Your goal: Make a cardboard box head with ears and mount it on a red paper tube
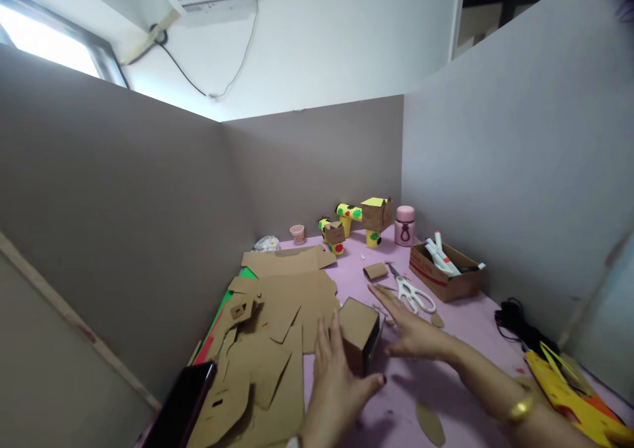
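Observation:
A small cardboard box [359, 326] stands on the pink tabletop, between my two hands. At its left near side is my left hand [337, 382], fingers and thumb spread, close to the box; whether it touches cannot be told. My right hand [409, 329] hovers just to the right of the box with its fingers stretched out and nothing in its grasp. Beyond that hand lie white-handled scissors [413, 295] and a small folded cardboard piece [375, 271]. A cardboard oval [430, 424] rests on the table below the right forearm.
Cut cardboard sheets [282, 302] and a dark phone [181, 402] lie left. Yellow spotted cardboard animals [375, 217], a pink bottle [405, 226] and a paper cup [297, 234] stand at the back. A box of markers [446, 273] and black cord [518, 322] are right. Grey partitions surround the table.

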A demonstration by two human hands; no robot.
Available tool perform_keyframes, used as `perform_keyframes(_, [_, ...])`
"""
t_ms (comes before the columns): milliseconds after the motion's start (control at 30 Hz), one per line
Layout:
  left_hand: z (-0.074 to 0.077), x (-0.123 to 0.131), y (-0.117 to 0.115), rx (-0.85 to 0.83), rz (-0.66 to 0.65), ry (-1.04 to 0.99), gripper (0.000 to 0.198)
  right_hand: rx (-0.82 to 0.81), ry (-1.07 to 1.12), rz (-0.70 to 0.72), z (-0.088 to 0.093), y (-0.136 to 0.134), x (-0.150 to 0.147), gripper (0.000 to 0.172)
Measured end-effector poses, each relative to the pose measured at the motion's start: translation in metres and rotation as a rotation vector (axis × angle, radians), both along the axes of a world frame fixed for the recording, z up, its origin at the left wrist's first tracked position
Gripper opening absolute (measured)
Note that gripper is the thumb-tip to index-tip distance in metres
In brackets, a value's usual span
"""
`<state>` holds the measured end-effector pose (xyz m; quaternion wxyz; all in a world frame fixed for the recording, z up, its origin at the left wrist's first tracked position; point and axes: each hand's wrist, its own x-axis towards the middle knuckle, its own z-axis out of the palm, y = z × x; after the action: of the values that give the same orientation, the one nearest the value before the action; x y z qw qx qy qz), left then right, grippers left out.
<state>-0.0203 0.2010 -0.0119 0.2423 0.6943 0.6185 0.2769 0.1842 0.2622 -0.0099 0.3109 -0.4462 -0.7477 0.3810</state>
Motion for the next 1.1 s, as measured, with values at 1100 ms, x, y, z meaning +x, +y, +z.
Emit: perform_keyframes(1100, [-0.007, 0.037, 0.150, 0.093, -0.498, 0.189, 0.056, -0.120, 0.572, -0.477, 0.001, 0.017, 0.042, 0.099])
